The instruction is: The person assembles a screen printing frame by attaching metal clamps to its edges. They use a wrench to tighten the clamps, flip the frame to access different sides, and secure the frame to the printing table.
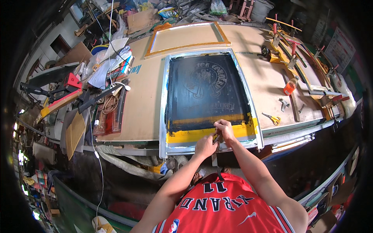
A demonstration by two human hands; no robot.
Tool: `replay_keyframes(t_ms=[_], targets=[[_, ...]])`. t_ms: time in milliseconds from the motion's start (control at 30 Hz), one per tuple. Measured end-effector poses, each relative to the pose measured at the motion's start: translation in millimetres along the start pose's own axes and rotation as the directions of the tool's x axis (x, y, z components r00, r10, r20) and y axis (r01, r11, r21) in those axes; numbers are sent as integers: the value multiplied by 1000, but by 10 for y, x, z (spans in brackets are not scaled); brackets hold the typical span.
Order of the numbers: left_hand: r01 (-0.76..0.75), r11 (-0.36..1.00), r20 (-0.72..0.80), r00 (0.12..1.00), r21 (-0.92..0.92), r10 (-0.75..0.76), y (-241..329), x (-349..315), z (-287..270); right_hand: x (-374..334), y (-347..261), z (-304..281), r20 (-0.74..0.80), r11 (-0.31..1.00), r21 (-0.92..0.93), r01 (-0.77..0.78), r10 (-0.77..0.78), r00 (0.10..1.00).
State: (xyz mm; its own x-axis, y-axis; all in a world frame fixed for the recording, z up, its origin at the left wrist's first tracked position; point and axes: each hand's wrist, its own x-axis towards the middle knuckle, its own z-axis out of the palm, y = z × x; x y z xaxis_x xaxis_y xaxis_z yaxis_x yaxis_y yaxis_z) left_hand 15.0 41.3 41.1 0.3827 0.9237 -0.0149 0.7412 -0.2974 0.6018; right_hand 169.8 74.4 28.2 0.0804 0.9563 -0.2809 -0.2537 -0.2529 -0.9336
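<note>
A screen-printing frame lies on the table in front of me, its metal edges smeared with pale residue. Its dark mesh bears a faint round emblem with lettering, and yellow tape runs across the near end. Above that near end my two hands meet. My left hand is closed around a small dark thing, too small to name. Just beyond it to the right, my right hand is closed too, its fingertips pinched at or near the same thing. A narrow greyish strip shows below my hands; what it belongs to is unclear.
Behind lies a wooden-edged frame. On the right are yellow-handled scissors, a metal spray gun, an orange bottle and several clamps on bars. Cluttered tools, a red box and a white cable occupy the left.
</note>
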Motion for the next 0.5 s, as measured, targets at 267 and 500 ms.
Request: replay_keyframes(t_ms=[267,500], targets=[[-26,1000,2,1000,2,26,-102,26,57,68,-179,107,109,820,422,-387,377,920],[-37,996,-13,999,-83,36,-168,56,127,167,-163,76,143,851,303,-430,405,903]])
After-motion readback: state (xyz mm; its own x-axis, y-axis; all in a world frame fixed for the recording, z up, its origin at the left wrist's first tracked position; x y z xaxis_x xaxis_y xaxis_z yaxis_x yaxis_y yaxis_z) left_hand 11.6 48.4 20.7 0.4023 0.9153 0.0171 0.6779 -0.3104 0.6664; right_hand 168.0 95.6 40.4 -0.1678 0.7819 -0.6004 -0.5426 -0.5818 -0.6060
